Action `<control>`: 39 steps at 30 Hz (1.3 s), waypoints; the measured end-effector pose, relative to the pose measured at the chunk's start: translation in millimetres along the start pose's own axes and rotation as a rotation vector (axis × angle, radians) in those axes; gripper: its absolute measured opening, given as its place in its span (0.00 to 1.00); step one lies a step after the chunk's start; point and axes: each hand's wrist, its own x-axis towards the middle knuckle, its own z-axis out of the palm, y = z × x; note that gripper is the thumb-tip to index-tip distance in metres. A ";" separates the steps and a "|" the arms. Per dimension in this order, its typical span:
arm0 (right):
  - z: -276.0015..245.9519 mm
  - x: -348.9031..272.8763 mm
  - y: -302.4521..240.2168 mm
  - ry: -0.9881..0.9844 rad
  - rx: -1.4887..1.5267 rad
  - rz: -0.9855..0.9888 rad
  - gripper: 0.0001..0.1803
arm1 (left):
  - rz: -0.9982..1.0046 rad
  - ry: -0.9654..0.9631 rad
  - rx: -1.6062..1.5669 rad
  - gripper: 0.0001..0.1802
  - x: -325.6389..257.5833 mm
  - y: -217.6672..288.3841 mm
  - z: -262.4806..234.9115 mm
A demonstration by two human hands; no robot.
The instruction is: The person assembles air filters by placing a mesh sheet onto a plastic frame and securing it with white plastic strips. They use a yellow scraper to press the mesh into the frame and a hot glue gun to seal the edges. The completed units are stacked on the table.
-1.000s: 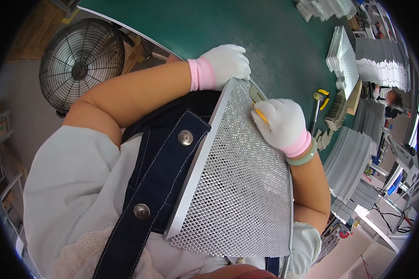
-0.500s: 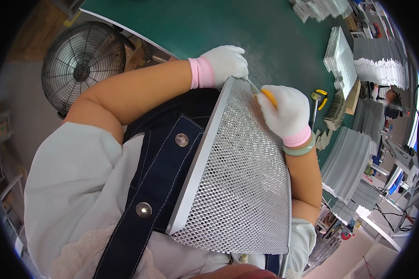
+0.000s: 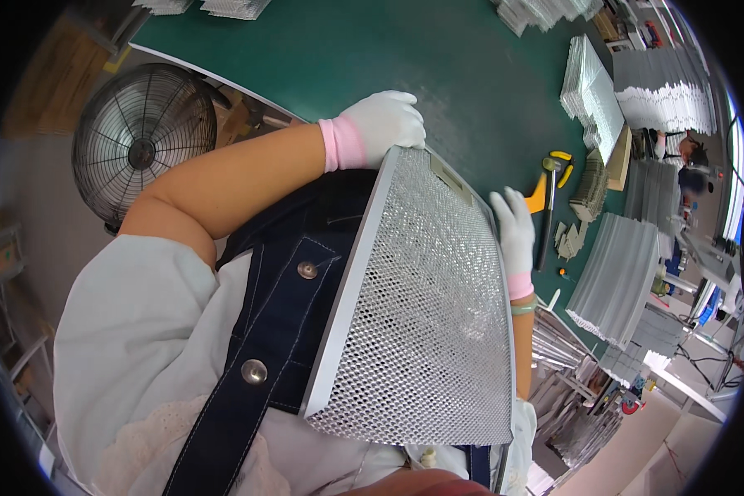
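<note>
A silver metal mesh filter panel (image 3: pixel 430 306) with a pale metal frame edge (image 3: pixel 347 281) leans against my front, tilted. My left hand (image 3: pixel 384 124), in a white glove with a pink cuff, is closed on its far corner. A narrow slot-like strip (image 3: pixel 450 178) shows along the far edge. My right hand (image 3: pixel 514 236), gloved alike, is beside the panel's right edge with fingers extended and nothing visible in them. Close to its fingertips lies a flat orange-yellow tool (image 3: pixel 537 197), its kind unclear. A hammer (image 3: pixel 546 219) lies just beyond it.
On the green table (image 3: pixel 331 50) lie yellow-handled pliers (image 3: pixel 565 175) and a row of small metal pieces (image 3: pixel 589 190). Stacked mesh panels (image 3: pixel 591 95) and grey sheets (image 3: pixel 612 281) stand at the right. A black floor fan (image 3: pixel 143 149) is at the left. Another person (image 3: pixel 690 153) is at the far right.
My right hand has let go of an orange-handled tool and moved right and down, away from the panel's far edge. My left hand keeps its hold; the view has shifted slightly.
</note>
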 end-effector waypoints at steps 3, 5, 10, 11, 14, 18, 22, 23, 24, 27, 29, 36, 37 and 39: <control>16.1 -6.6 -1.4 0.030 0.256 -0.007 0.19 | 0.020 0.091 0.032 0.08 1.9 3.2 -6.9; 24.7 -14.3 3.9 0.082 0.349 0.023 0.17 | 0.081 0.394 -0.011 0.08 1.3 4.4 -9.0; 26.4 -9.7 14.3 -0.001 0.408 0.181 0.13 | -0.135 -0.014 -0.246 0.11 7.4 -5.2 -16.4; 26.1 -8.4 16.8 -0.052 0.434 0.249 0.13 | -0.166 -0.024 -0.290 0.12 11.2 -8.4 -16.8; 37.5 -10.3 30.9 0.073 0.956 0.569 0.22 | -0.397 -0.134 -0.425 0.14 30.6 -6.7 -25.7; 29.8 7.2 19.6 0.039 1.065 0.534 0.22 | -0.232 0.038 -0.309 0.16 23.9 -24.6 -5.2; 31.8 3.1 23.4 0.004 0.995 0.580 0.17 | -0.183 0.062 -0.347 0.16 26.1 -26.0 -4.0; 32.1 -3.3 21.3 -0.029 1.016 0.573 0.15 | -0.176 0.040 -0.367 0.16 26.7 -24.8 -5.5; 30.6 0.2 20.9 -0.050 1.033 0.549 0.14 | -0.148 -0.007 -0.333 0.15 30.7 -25.1 -6.4; 13.9 16.8 12.2 -0.057 0.935 0.516 0.13 | -0.168 -0.008 -0.661 0.16 43.7 -5.8 -61.7; 31.8 3.5 37.3 -0.029 0.829 0.577 0.16 | -0.189 0.227 -0.983 0.17 86.2 24.9 -126.0; -113.8 55.5 0.8 0.390 1.174 0.467 0.23 | -0.128 0.469 -0.963 0.16 151.4 30.1 -173.3; -134.9 66.7 -1.3 0.593 1.284 0.387 0.22 | -0.154 0.461 -0.957 0.17 149.5 33.1 -176.3; -166.2 76.8 -6.5 0.777 1.309 0.242 0.19 | -0.205 0.425 -0.991 0.18 145.3 42.5 -177.8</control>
